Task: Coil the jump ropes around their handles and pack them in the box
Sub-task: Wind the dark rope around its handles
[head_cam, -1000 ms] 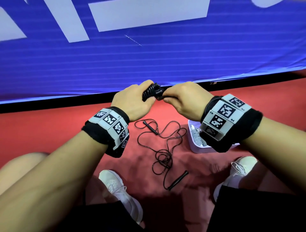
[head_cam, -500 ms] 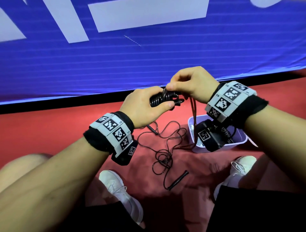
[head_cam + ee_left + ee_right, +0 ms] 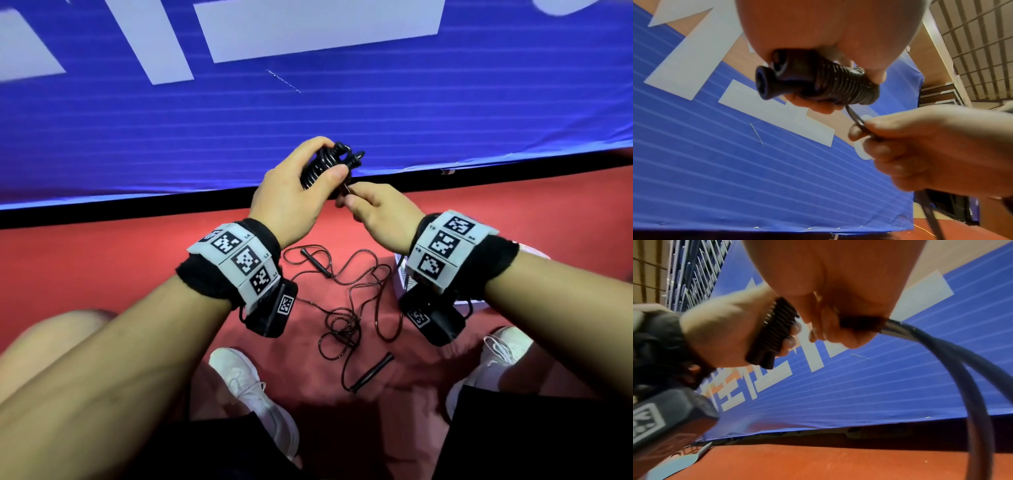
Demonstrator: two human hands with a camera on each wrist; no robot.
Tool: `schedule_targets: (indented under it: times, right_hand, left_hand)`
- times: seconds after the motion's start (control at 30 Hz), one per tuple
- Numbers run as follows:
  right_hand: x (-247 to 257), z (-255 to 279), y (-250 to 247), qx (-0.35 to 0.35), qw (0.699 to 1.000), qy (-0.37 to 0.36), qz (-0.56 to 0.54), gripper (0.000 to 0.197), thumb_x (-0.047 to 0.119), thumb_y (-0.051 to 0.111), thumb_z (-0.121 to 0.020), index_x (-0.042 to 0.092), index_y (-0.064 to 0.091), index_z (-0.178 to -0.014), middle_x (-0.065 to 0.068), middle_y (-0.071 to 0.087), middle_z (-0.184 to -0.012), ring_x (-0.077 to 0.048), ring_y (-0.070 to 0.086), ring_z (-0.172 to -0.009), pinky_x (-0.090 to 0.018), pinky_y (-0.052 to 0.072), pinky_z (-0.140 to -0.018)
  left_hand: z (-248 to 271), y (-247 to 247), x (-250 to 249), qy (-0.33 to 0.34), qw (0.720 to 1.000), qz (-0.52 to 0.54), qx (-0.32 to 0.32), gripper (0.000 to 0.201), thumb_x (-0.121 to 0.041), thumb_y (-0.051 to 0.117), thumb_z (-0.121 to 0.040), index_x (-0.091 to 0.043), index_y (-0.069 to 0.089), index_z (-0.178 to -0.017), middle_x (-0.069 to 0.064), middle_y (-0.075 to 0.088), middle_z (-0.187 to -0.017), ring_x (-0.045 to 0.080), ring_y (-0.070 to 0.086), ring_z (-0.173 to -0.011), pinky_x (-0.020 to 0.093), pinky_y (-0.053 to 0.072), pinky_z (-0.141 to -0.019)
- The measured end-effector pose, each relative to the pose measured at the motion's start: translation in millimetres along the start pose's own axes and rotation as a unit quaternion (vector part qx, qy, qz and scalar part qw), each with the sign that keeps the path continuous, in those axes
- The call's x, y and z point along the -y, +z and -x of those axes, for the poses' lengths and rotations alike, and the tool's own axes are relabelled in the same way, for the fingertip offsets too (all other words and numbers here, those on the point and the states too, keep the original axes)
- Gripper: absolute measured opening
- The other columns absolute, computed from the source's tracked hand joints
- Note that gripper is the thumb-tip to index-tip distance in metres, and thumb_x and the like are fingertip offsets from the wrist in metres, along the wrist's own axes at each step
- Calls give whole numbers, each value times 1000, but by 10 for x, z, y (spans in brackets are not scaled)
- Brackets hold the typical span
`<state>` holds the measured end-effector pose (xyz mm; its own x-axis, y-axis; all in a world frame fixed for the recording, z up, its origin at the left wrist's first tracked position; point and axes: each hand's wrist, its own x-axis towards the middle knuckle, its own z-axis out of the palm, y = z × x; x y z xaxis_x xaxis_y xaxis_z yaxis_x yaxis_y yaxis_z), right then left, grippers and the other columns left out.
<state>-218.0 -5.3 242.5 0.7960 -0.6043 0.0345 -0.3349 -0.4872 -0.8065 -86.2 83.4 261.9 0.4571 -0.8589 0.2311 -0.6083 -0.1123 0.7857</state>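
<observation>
My left hand grips a pair of black handles wound tight with black rope, the coiled bundle, held up in front of the blue banner. Just below it my right hand pinches the loose rope end that leaves the coil; a loop of that rope hangs from the fingers. A second black jump rope lies uncoiled and tangled on the red floor between my feet, one handle far, one handle near. The pale box sits mostly hidden behind my right wrist.
A blue banner with white shapes stands across the back, with a black strip at its foot. My white shoes and knees flank the loose rope on the red floor.
My left hand has lifted and tilted the coiled bundle upward. My right hand has dropped from above the bundle to just below it, still holding the rope end.
</observation>
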Motion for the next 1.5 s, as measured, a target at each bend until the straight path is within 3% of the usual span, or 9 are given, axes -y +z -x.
schedule_targets:
  times: [0.17,0.37,0.57,0.77,0.93,1.07,1.23,1.33,1.5]
  right_hand:
    - [88,-10,38,0,1000,-11,27,25,21,45,-96,5,63,-104,-11,68,-101,-27,60,-97,-43,45,-91]
    - [161,-2,-12,15,999,2,40,26,17,45,-95,-5,59,-93,-10,51,-70,-24,43,-65,-38,40,-67]
    - [103,63,-25,11,996,16,88,15,20,48,-95,18,56,-82,7,52,-65,-12,48,-62,-25,39,-62]
    - [64,88,35,35,986,17,164,22,29,47,-96,13,60,-102,2,53,-73,-20,50,-72,-27,37,-65]
    - [0,86,34,-69,989,-4,129,15,26,49,-95,17,58,-102,-2,59,-78,-28,56,-80,-32,43,-71]
    - [-67,21,-12,-18,955,47,293,23,30,47,-96,22,68,-101,0,56,-91,-27,49,-93,-30,36,-74]
    - [-62,3,122,26,990,131,-41,17,8,56,-92,16,70,-87,-1,66,-71,-16,63,-71,-34,54,-78]
    - [22,57,141,137,943,141,-267,25,0,47,-95,12,65,-82,3,69,-73,-7,65,-67,-23,54,-75]
    - [116,108,99,144,960,110,-212,28,5,34,-100,13,55,-85,-2,46,-60,-11,45,-54,-18,43,-53]
  left_hand:
    - [-6,59,76,-30,997,-61,-24,26,-52,57,-86,-43,55,-110,-19,63,-84,9,58,-83,36,49,-82]
    - [-47,103,118,-39,994,-95,-31,23,-56,54,-85,-40,55,-101,-15,60,-73,9,55,-73,30,41,-65]
    - [-194,-68,249,-81,983,-147,-78,27,-56,53,-88,-31,54,-98,-8,61,-79,20,55,-81,33,39,-66]
    - [-202,-118,255,-85,977,-181,-77,27,-56,52,-89,-31,53,-99,-6,60,-79,24,54,-82,34,40,-66]
    - [-208,-192,156,-71,980,-148,-115,28,-56,52,-89,-34,56,-105,-10,62,-85,22,54,-87,35,43,-72]
    - [-145,-163,39,-42,984,-133,-109,25,-55,53,-89,-35,54,-104,-12,60,-81,20,54,-83,35,43,-71]
    - [-113,-101,-44,-19,987,-115,-111,24,-53,53,-89,-35,54,-105,-12,60,-83,18,54,-82,37,46,-74]
    - [-150,-136,20,-25,986,-133,-97,26,-51,51,-91,-33,53,-110,-9,62,-90,20,55,-86,37,45,-73]
    - [-190,-219,220,-12,970,-242,-15,43,-47,43,-97,-30,40,-136,7,59,-110,32,54,-104,41,43,-83]
